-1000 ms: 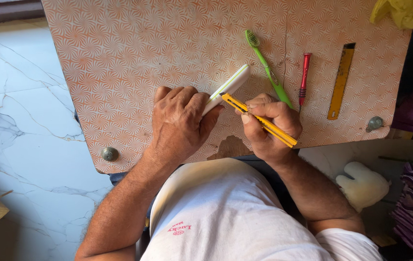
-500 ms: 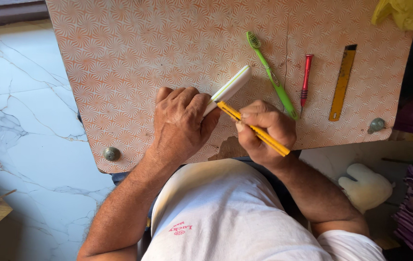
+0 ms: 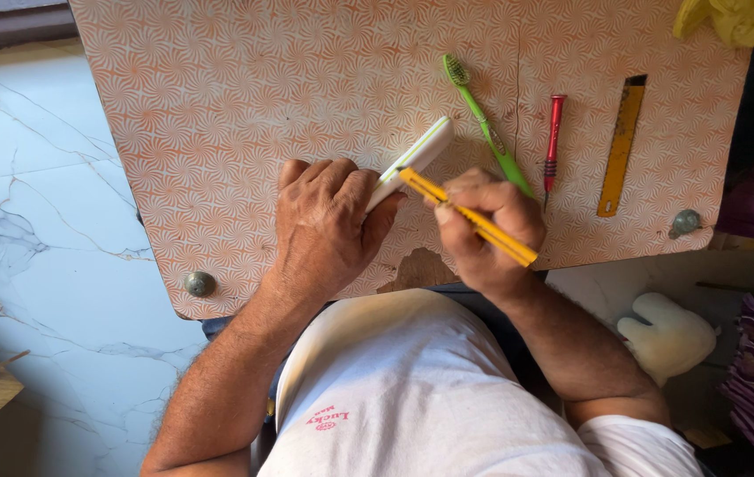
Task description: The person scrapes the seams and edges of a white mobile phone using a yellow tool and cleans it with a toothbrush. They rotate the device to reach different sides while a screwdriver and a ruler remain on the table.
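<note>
Your left hand (image 3: 328,225) presses palm-down on the near end of a white flat piece (image 3: 412,161) lying on the orange patterned board (image 3: 245,97), covering that end so only the far part shows. Your right hand (image 3: 487,231) is closed around a yellow utility knife (image 3: 465,216), its tip at the white piece's edge; your fingers hide the knife's middle. The green toothbrush (image 3: 483,124) handle disappears behind your right hand, just beside the red screwdriver (image 3: 554,141).
</note>
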